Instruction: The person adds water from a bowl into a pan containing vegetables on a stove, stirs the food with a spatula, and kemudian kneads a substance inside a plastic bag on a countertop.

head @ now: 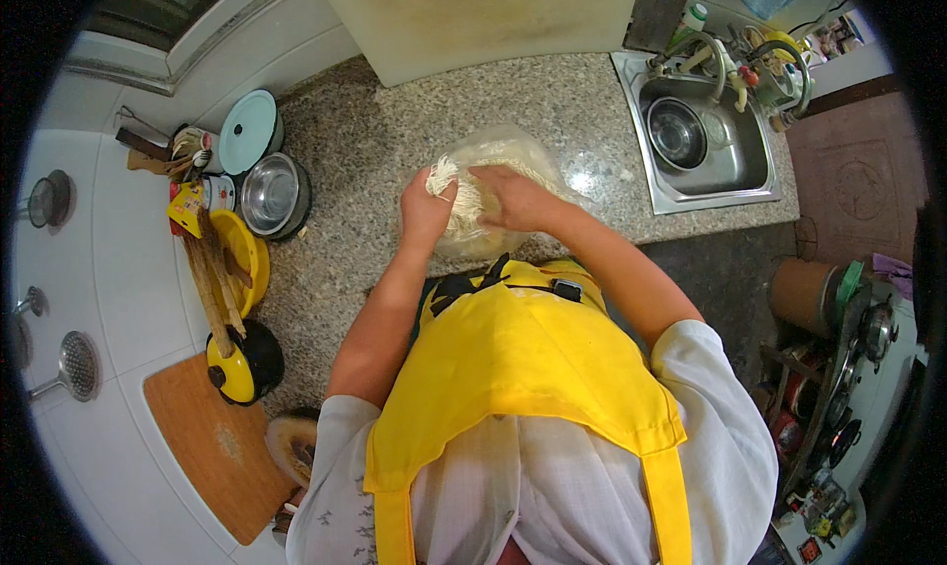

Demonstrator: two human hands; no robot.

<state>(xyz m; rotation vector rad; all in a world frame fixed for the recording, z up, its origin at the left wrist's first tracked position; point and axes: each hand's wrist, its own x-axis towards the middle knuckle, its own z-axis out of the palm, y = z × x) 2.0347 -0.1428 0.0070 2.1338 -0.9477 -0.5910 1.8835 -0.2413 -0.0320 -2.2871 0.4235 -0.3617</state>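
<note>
A clear plastic bag (pixel 510 147) with pale noodles in it lies on the speckled stone worktop, close to its front edge. My left hand (pixel 427 208) is closed round a bundle of pale noodles (pixel 445 177), whose ends stick up between thumb and fingers. The strands run down over the bag's left part. To the right, my right hand (pixel 510 199) rests at the bag with thumb and fingers apart, beside the noodles; whether its fingertips hold any strands cannot be told.
A steel sink (pixel 747 173) with a metal bowl (pixel 677 133) is at the right. Metal bowls (pixel 272 194), a yellow basin (pixel 255 258) and a lidded black pot (pixel 263 361) line the left wall. A large pale board (pixel 488 18) stands at the back.
</note>
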